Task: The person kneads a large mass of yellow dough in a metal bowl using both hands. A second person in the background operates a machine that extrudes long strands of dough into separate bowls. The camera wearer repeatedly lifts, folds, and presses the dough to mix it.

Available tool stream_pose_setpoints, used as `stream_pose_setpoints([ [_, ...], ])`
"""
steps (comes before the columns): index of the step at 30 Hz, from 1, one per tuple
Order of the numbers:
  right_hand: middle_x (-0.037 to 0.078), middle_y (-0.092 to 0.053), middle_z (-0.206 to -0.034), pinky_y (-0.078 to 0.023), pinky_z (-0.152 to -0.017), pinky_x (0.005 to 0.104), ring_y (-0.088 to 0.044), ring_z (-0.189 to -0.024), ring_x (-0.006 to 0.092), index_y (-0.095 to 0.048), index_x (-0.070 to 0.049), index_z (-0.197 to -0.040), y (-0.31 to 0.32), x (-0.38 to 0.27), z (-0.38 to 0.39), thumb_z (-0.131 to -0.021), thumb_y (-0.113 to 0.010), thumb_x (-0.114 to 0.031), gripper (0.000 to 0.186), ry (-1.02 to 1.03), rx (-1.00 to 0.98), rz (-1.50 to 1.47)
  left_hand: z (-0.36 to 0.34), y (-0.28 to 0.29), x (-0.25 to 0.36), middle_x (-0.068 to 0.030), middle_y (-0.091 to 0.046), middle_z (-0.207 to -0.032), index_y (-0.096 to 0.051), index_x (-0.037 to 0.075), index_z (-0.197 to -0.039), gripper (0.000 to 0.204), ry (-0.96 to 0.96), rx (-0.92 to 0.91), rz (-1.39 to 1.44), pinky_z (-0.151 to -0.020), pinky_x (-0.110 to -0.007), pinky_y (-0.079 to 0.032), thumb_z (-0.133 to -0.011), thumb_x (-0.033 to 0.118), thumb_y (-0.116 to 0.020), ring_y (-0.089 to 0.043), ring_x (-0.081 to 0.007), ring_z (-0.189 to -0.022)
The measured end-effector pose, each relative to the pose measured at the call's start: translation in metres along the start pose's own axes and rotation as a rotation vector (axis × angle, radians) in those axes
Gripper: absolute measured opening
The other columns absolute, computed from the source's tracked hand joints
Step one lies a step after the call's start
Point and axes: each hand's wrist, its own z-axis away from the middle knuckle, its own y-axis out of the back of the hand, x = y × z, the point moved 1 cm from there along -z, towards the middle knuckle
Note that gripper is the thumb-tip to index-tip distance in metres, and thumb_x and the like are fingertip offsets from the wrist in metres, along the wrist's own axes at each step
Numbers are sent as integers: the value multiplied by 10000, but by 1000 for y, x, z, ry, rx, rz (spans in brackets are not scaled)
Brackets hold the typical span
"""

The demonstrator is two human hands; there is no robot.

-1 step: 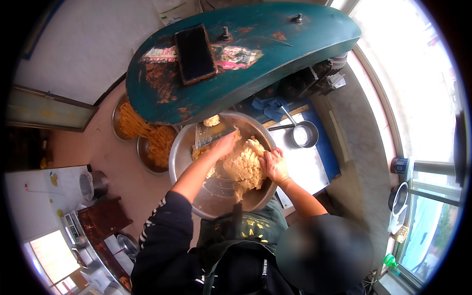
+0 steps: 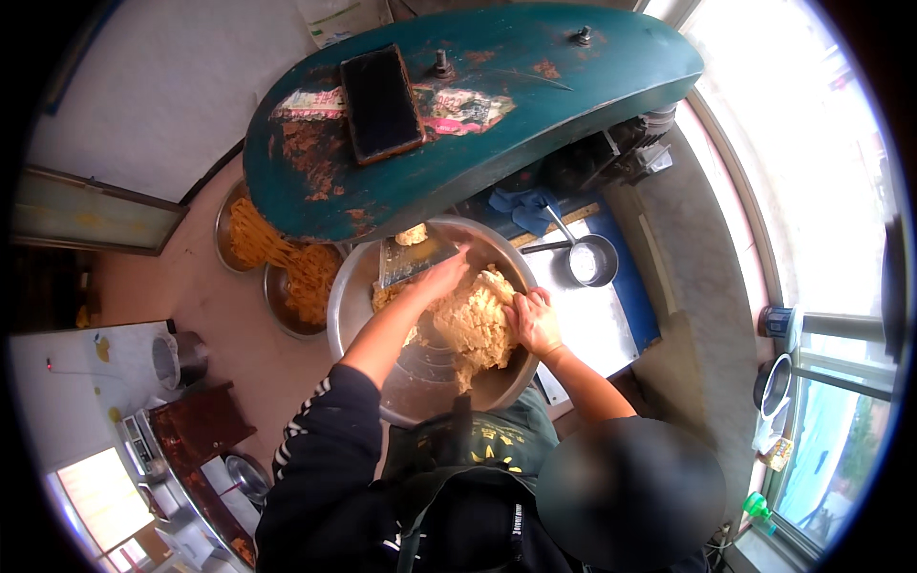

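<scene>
A large lump of pale yellow dough (image 2: 478, 320) lies in the right half of a wide steel bowl (image 2: 382, 401), with smaller crumbly pieces to its left. My right hand (image 2: 535, 320) is closed on the dough's right edge, near the bowl's rim. Across the bowl reaches my left hand (image 2: 444, 275), beside the lower right edge of a flat metal plate (image 2: 415, 256) under the machine. Its fingertips are blurred, so their grip is unclear. Another piece of dough (image 2: 412, 235) sits at the top of the plate.
A green machine cover (image 2: 535, 86) with a dark tablet-like slab (image 2: 382, 105) overhangs the bowl's far side. Orange strips fill two steel bowls (image 2: 296, 325) at left. To the right, a small saucepan (image 2: 592, 260) rests on a white board (image 2: 592, 329).
My left hand has shifted slightly right and away from me, along the plate's edge. My right hand and the dough lump look unmoved.
</scene>
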Motion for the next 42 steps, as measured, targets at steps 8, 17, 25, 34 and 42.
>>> stream_pose_setpoints([
  [8, 102, -629, -853, -432, -1007, 441, -617, -953, 301, -604, -62, -1008, 2, -3, -1, -938, -678, -256, 219, -5, -55, 55, -21, -40, -8, -180, -657, -1054, -687, 21, -1025, 324, -80, -130, -257, -1008, -463, -461, -999, 321, -570, -593, -348, -1098],
  [17, 108, -636, -878, -422, -1013, 451, -618, -976, 306, -609, -57, -1037, 2, -2, -3, -950, -663, -264, 231, -30, -118, 52, 31, -11, 8, -145, -704, -976, -750, 97, -916, 286, -134, -243, -331, -902, -469, -509, -990, 240, -514, -608, -354, -1018],
  [25, 107, -647, -883, -411, -1019, 456, -624, -959, 308, -606, -50, -1059, 1, -8, -3, -957, -654, -233, 215, 12, -121, 61, 78, 10, 30, -245, -604, -1367, -577, 7, -1346, 468, -105, 77, -6, -1097, -453, -446, -997, 318, -589, -522, -414, -1325],
  [34, 133, -675, -882, -454, -938, 466, -635, -891, 353, -618, -33, -1027, 17, -27, -9, -926, -672, -156, 168, 67, -20, 45, 110, -11, 38, -186, -520, -1479, -418, 79, -1518, 1031, 47, -93, 87, -1026, -457, -512, -735, 609, -828, -589, -363, -1261],
  [42, 247, -709, -874, -552, -709, 524, -689, -792, 458, -646, -31, -1029, 48, -103, -119, -975, -636, -272, 247, -109, -206, -54, 160, 7, 53, -144, -677, -1054, -600, 94, -1173, 523, 94, 125, 79, -797, -479, -551, -798, 399, -798, -680, -358, -974],
])
